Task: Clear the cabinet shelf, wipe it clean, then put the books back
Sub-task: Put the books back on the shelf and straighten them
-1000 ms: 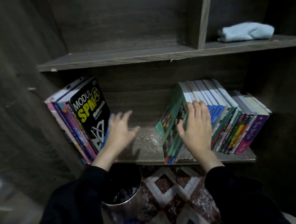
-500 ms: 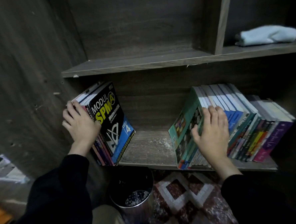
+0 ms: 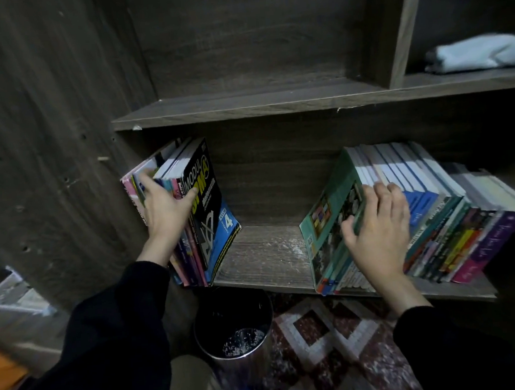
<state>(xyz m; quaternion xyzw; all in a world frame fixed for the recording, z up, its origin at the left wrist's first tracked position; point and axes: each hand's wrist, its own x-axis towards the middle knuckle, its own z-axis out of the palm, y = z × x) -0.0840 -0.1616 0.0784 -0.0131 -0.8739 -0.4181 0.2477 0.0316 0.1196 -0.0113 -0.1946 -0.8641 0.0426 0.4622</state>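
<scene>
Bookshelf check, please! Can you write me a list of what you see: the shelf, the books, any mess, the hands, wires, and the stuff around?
Surface: wooden shelf is bare in the middle, with white dust on it.
Job's things: left books stand at the left end; right books stand at the right; pale cloth lies on the upper shelf, right compartment.
Clutter: nothing seen.
Hands: left hand grips the left books; right hand grips the green book fronting the right books.
Cables: nothing seen.
Surroundings: metal bin and patterned rug below the shelf.
</scene>
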